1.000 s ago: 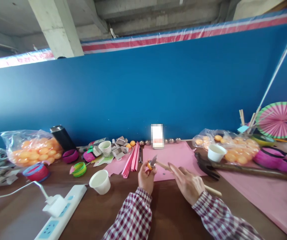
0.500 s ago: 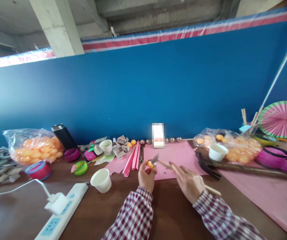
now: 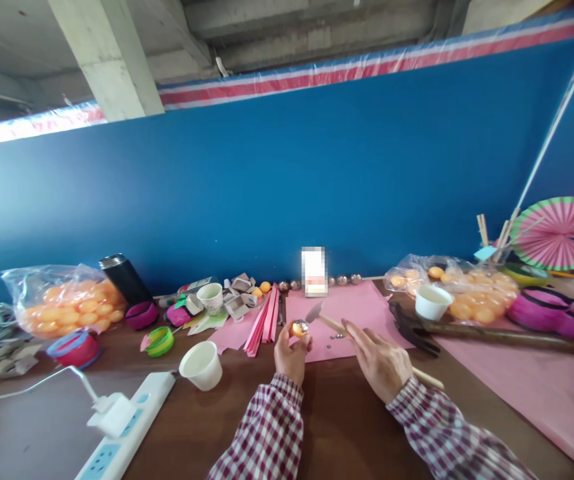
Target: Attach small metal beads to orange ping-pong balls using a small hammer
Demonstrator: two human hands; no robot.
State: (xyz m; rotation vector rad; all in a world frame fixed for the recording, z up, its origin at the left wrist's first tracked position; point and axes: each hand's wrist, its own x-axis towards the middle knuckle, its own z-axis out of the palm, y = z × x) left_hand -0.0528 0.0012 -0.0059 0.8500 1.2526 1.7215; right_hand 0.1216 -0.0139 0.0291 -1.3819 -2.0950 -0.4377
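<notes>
Between the fingertips of my left hand is an orange ball, its top patched with shiny silver. My right hand is wrapped round the wooden handle of a small hammer. The hammer's grey metal head is just above and to the right of the ball, apart from it. Under both lies a pink sheet, with several small silver bits on it near my right fingertips. The handle's far end shows beyond my right wrist.
A white cup and a power strip stand left. On the right lie a large claw hammer, another white cup and a bag of orange balls. Folded pink strips and several silver balls lie behind.
The hammer head has lifted off the ball, leaving a small gap. The ball is turned so more of its silver top shows. More silver bits are visible on the pink sheet.
</notes>
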